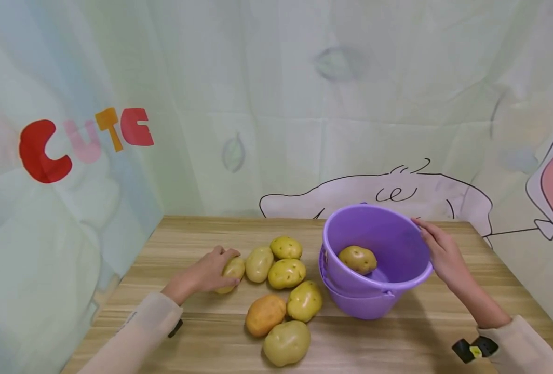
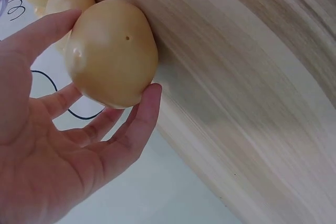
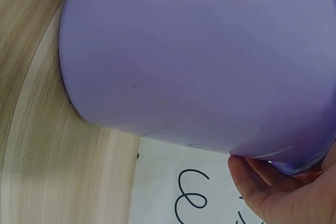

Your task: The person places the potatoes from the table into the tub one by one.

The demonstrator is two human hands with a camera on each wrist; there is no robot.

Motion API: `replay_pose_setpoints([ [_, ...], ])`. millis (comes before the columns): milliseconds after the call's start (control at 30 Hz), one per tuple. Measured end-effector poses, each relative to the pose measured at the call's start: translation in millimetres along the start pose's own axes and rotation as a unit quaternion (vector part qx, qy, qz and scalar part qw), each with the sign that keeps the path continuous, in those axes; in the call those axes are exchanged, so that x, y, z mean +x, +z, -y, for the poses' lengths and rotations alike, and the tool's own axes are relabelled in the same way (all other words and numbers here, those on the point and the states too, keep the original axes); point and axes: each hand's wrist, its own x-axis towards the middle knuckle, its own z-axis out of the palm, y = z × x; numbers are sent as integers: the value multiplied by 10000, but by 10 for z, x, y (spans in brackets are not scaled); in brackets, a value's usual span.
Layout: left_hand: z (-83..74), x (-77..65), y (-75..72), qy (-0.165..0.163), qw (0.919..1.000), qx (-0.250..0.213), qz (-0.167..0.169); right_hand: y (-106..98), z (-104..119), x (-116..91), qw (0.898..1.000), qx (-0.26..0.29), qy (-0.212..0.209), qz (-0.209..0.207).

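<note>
In the head view my left hand point(image 1: 213, 271) grips a yellow potato point(image 1: 233, 274) at the left of a loose group. In the left wrist view, the thumb and fingertips stand around the potato point(image 2: 113, 53), at its sides. My right hand point(image 1: 444, 254) holds the right rim of a purple bucket point(image 1: 365, 306), its fingers on the rim's far side. The bucket's mouth leans towards me, and a single potato point(image 1: 358, 259) lies inside. In the right wrist view the bucket's smooth wall point(image 3: 194, 61) fills most of the picture, with the fingers point(image 3: 252, 182) at its rim.
Several more potatoes lie between my left hand and the bucket, among them a pale one point(image 1: 259, 264), an orange-brown one point(image 1: 265, 315) and a large one point(image 1: 287, 343) nearest me. The wooden table point(image 1: 201, 337) ends at a printed curtain point(image 1: 276, 104) behind and on both sides.
</note>
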Motion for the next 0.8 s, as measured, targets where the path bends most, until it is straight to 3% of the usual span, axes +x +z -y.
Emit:
replay_pose_setpoints([
  [800,-3,-37,-38,-112,9998,-163,-49,-7,19,1,9999,-14,81,79],
])
